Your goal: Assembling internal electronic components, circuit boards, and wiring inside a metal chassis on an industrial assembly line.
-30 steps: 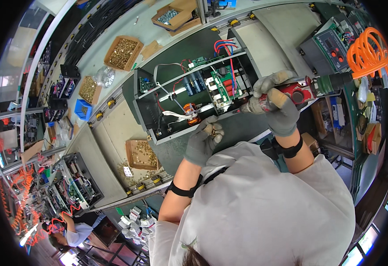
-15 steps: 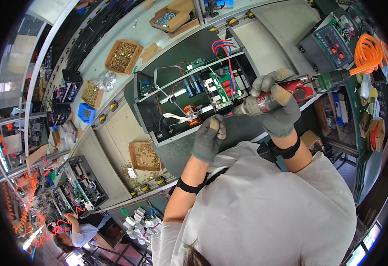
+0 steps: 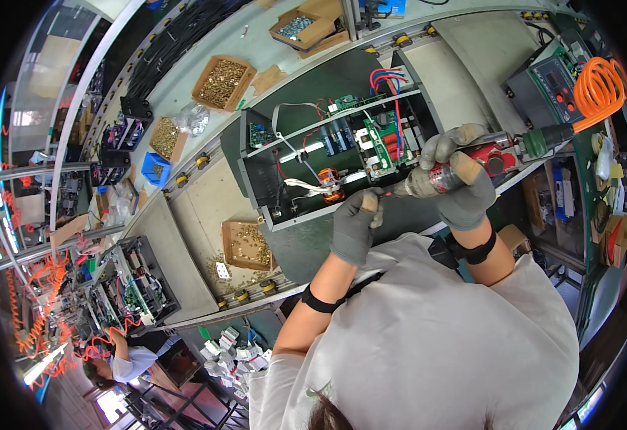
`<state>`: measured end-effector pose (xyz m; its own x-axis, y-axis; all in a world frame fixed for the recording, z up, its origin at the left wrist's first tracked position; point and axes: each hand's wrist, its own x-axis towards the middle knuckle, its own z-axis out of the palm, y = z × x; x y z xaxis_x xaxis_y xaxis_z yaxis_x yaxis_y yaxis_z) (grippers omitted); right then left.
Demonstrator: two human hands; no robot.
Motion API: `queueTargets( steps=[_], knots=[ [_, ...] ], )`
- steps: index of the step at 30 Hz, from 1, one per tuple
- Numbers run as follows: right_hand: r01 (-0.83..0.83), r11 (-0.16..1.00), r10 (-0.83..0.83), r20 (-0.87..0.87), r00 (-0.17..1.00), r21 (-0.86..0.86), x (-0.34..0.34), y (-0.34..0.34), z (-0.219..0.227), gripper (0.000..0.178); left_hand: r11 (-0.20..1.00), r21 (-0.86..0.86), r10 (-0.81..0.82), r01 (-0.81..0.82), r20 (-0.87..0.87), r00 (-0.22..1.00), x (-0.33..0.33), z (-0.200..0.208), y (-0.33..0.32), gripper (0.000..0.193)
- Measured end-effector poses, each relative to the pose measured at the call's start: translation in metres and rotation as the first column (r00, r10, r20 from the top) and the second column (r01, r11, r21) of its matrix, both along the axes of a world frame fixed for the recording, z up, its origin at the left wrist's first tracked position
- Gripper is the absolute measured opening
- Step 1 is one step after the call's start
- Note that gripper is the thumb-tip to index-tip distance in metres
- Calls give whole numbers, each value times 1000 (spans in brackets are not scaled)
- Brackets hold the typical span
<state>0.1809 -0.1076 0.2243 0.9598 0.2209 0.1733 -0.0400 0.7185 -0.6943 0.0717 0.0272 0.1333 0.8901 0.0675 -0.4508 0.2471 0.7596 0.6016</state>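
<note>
The right hand point(image 3: 464, 175) holds a red pneumatic screwdriver point(image 3: 498, 159), aimed toward eight o'clock; near its tip, the left hand's point(image 3: 356, 226) grip cannot be told.

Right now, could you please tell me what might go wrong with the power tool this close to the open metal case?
The left hand is close to the tip of the red power tool, so a slip might jab its fingers. The open metal case beside it exposes white wires and a green board, which a stray move could snag or scratch.
</note>
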Motion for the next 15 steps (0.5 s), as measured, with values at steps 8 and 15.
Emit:
queueTargets(
  steps=[8, 15],
  knots=[
    [-7, 998, 7, -9, 1000, 67, 6, 2, -8, 27, 990, 136, -16, 35, -131, 991, 5, 22, 28, 33],
    [71, 997, -73, -50, 996, -30, 7, -6, -7, 26, 159, 960, 309, 230, -269, 912, 51, -3, 125, 45]
  ],
)
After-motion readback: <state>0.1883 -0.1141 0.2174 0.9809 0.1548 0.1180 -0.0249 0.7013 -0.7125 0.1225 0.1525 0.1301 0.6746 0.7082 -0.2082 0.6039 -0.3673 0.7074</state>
